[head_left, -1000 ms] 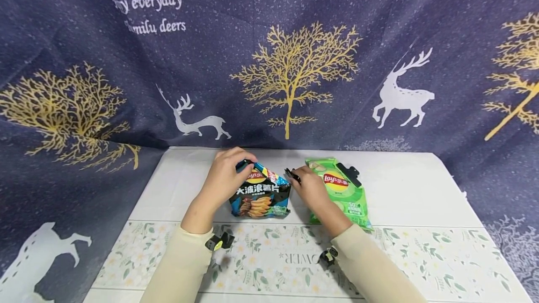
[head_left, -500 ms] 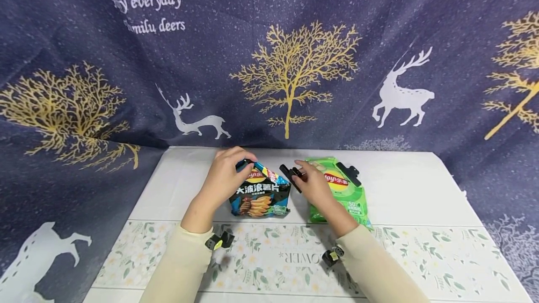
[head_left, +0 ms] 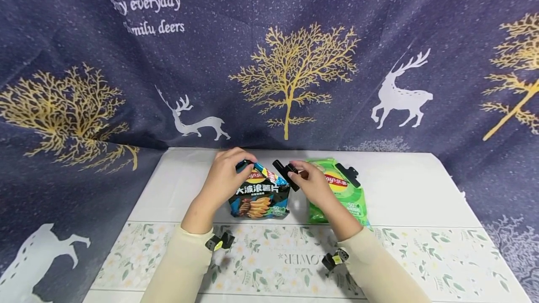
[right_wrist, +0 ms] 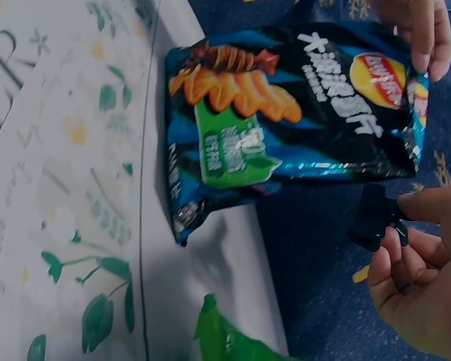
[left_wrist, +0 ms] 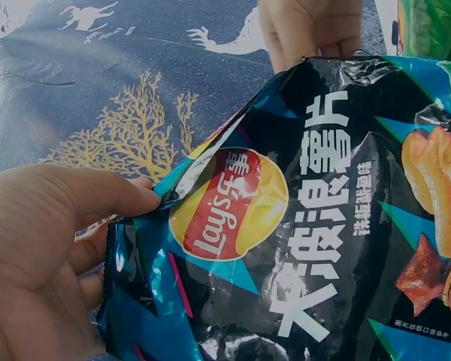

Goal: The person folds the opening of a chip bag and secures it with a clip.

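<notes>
A black and blue Lay's chip bag [head_left: 258,198] stands on the table with its top edge folded over. My left hand [head_left: 229,172] pinches the folded top at its left corner, thumb in front, as the left wrist view also shows [left_wrist: 52,248]. Just right of the bag's top, my right hand [head_left: 311,181] holds a black bag clip [head_left: 286,174] between thumb and fingers. In the right wrist view the clip [right_wrist: 372,218] is close to the bag's folded corner; whether they touch I cannot tell.
Behind my right hand lies a green Lay's chip bag [head_left: 358,195], with another black clip [head_left: 348,175] at its upper right edge. The white table [head_left: 404,191] has a floral strip [head_left: 421,256] along its front. A dark blue curtain [head_left: 252,106] hangs behind.
My right hand has turned the black clip so that its long bar shows, and has shifted it slightly left and up. The left hand and the black bag have stayed in place.
</notes>
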`<state>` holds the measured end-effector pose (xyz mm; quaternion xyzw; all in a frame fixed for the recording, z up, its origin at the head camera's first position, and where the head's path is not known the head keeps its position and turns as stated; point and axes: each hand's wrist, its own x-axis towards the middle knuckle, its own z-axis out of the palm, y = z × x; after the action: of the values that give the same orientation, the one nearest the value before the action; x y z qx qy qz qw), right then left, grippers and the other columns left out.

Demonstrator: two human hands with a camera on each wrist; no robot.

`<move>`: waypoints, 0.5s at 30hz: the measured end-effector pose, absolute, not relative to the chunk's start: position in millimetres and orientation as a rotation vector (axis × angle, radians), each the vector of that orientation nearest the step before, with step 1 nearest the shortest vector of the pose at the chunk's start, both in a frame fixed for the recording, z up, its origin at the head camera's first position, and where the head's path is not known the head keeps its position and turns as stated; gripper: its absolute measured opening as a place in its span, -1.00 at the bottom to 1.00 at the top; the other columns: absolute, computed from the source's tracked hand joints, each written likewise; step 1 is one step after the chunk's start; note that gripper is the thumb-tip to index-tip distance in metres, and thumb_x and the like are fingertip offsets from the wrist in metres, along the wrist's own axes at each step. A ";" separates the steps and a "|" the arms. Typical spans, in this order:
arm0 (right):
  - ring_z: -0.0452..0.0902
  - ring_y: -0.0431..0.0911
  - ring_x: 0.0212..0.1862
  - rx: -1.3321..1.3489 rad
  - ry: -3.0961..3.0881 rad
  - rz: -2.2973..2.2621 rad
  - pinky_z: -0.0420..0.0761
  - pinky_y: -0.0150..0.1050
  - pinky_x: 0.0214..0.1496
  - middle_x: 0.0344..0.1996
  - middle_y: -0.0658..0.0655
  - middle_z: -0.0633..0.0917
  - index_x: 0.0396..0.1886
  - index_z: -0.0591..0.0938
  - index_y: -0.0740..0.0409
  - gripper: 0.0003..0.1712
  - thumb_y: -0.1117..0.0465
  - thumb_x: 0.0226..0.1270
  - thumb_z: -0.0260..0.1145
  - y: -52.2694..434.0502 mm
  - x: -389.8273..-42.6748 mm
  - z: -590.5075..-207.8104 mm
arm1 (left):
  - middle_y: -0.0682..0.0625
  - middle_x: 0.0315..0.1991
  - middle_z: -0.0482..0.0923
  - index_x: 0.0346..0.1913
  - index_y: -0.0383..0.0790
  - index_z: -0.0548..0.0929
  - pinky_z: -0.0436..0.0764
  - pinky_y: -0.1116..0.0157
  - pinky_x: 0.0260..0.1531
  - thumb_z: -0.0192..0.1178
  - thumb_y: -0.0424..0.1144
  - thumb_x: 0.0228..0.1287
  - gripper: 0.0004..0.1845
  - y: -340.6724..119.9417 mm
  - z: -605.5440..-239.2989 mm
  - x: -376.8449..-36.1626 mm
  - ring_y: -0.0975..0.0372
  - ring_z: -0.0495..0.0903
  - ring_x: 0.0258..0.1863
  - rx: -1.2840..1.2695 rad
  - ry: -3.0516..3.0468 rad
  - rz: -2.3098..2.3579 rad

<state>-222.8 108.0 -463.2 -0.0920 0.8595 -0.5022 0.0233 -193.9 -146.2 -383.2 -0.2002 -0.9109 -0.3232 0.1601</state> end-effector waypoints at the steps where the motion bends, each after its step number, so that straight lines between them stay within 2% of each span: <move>1: 0.62 -0.08 -0.15 -0.293 2.653 -1.566 0.62 -0.22 -0.21 0.23 0.19 0.65 0.37 0.54 0.01 -0.47 0.00 0.48 0.29 107.7 -221.9 -461.6 | 0.03 -0.12 0.71 -0.11 -0.06 0.76 0.37 -0.05 0.30 0.33 -0.30 0.34 -0.88 -146.2 -383.0 -193.7 0.08 0.65 0.00 -0.572 -2.603 -0.923; 7: 0.61 -0.06 -0.12 -0.322 2.621 -1.632 0.60 -0.20 -0.19 0.19 0.15 0.65 0.35 0.56 -0.08 -0.50 -0.01 0.48 0.28 104.7 -216.9 -453.7 | 0.03 -0.12 0.71 -0.11 -0.07 0.76 0.38 -0.05 0.29 0.34 -0.31 0.33 -0.87 -146.0 -382.4 -193.0 0.07 0.66 0.00 -0.571 -2.603 -0.923; 15: 0.60 -0.04 -0.14 -0.355 2.551 -1.746 0.60 -0.16 -0.12 0.02 0.11 0.71 0.28 0.61 -0.23 -0.56 -0.02 0.42 0.35 102.4 -212.9 -446.0 | 0.02 -0.12 0.72 -0.10 -0.12 0.77 0.38 -0.07 0.28 0.33 -0.32 0.33 -0.87 -145.8 -382.4 -192.8 0.07 0.66 0.00 -0.577 -2.591 -0.932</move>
<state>-212.9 102.4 -446.0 -0.1141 0.8198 -0.5610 0.0150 -192.8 -145.8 -382.4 -0.2024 -0.9086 -0.3267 0.1636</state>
